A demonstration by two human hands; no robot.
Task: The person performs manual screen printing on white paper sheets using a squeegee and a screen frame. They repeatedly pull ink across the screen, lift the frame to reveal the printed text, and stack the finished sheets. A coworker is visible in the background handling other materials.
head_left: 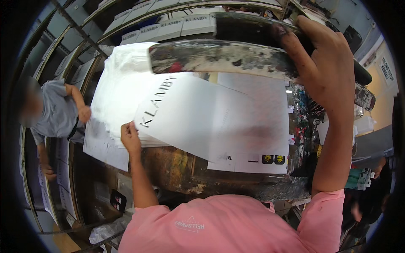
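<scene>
My left hand [131, 135] pinches the left edge of a thin white sheet [185, 109] with dark lettering near that edge. The sheet slants across the work table [168, 164], its right part blurred over the printing area. Beneath and beyond its left side lies a tall, uneven stack of white sheets [112, 90]. Up at the right, my right hand [322, 63] is closed around a paint-stained screen printing frame [223, 58], which is held raised above the table. Some of the right fingers are hidden behind the frame.
Racks with printed white sheets [196, 24] line the back and left. Another person in a grey shirt [59, 105] stands at the left, near the stack. A paper with black and yellow labels [249, 164] lies at the table's front. A teal container [358, 179] is at the right.
</scene>
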